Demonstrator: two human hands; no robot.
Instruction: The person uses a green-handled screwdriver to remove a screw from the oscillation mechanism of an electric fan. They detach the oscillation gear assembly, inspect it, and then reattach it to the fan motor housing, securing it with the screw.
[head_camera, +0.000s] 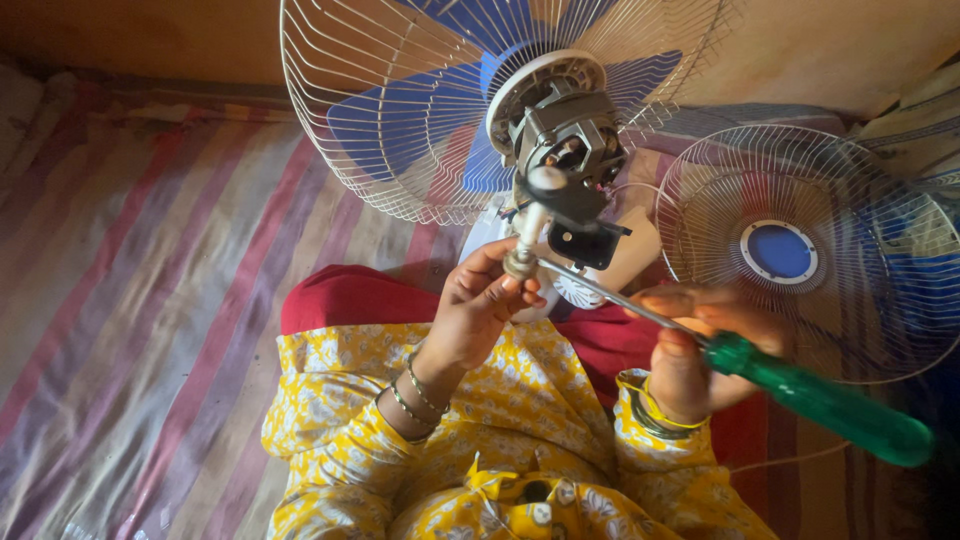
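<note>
Striped cloth (150, 300) in red, purple and grey covers the floor; a detached wire grille with a blue hub (800, 250) lies at three o'clock. Fan motor (565, 145), bare, with rear guard (400, 120) and blue blades (420, 120), sits at twelve o'clock from both hands. Left hand (480, 310): nearer, fingers closed round the motor's neck fitting (522, 262). Right hand (700, 355): clamped on a green-handled screwdriver (815, 398), long axis running four to ten o'clock, tip at the fitting.

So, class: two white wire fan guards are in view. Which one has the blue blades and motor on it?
The larger guard at top centre; the guard at right shows only a blue round centre.
</note>
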